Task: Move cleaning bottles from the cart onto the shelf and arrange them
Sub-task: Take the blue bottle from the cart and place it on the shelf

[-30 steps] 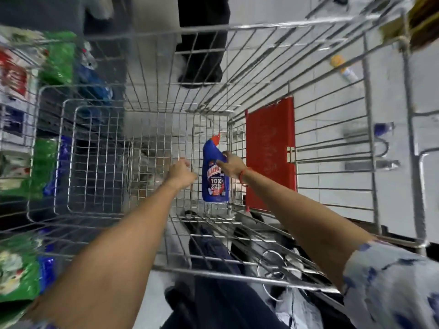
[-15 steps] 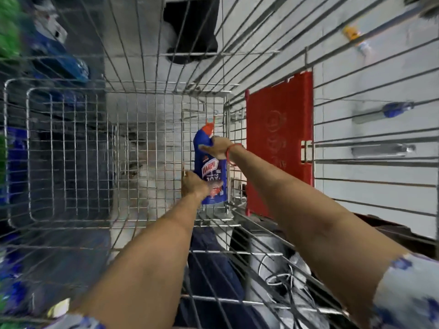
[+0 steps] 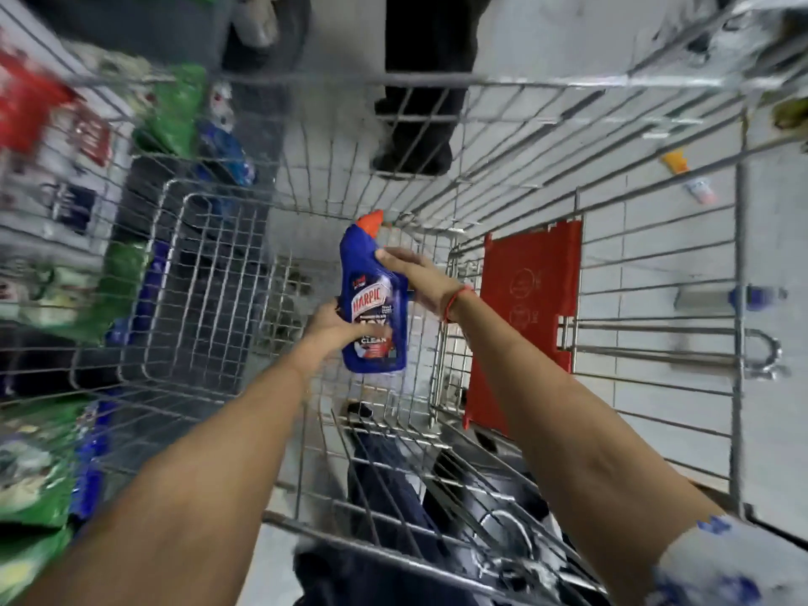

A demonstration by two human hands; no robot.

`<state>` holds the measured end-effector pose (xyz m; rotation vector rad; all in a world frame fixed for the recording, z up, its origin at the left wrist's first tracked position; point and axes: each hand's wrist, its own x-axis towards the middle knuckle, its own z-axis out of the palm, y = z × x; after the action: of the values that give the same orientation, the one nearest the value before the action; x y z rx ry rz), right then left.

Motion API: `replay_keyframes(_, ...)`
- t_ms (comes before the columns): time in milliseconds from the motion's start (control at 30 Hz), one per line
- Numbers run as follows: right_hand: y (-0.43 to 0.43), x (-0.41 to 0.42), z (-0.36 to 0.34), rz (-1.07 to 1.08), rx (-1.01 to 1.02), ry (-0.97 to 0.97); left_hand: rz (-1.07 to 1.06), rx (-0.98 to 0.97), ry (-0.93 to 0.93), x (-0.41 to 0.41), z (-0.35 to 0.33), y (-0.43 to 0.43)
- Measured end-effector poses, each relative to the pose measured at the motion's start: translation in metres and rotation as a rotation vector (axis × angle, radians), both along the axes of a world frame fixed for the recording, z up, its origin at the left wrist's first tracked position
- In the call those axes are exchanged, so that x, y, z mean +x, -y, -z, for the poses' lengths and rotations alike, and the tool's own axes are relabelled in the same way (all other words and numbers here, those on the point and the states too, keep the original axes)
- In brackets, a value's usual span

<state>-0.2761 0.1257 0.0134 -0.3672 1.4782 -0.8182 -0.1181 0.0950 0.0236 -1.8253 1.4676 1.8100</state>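
A blue Harpic cleaning bottle [image 3: 375, 299] with an orange-red cap is held upright above the floor of the wire shopping cart [image 3: 210, 299]. My left hand [image 3: 336, 328] grips its lower body from the left. My right hand [image 3: 413, 273] wraps the upper body near the neck from the right, a red thread on its wrist. Both arms reach down into the cart. The shelf [image 3: 52, 273] at the left holds blurred green, red and blue packs.
A red plastic flap [image 3: 529, 317] hangs on the cart's right wall. Another person's dark trouser legs and shoe [image 3: 415, 137] stand beyond the cart's far end. A small orange-capped bottle [image 3: 688, 177] lies on the tiled floor at the right.
The bottle has risen off the cart's floor, lifted by both hands. My left hand, first empty and beside it, now grips its lower part. The camera view shifted.
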Motion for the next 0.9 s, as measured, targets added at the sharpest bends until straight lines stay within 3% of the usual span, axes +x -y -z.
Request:
replay_keyframes(133,0.035,0.021,-0.06,-0.064,-0.133,-0.042,-0.117,-0.111,-0.093,0.025,-0.06,0.025)
replay_keyframes(367,0.107,0.087,-0.188,-0.387,-0.43,-0.168,-0.335,-0.432,-0.258,0.099,-0.165,0.046)
replay_keyframes(600,0.144,0.214,-0.312,-0.706,-0.795,-0.103,-0.633,-0.789,-0.234,0.214,-0.255,0.044)
replay_keyframes(900,0.154,0.369,-0.383,-1.015,-1.036,0.002,-0.961,-1.105,-0.072,0.338,-0.316,0.015)
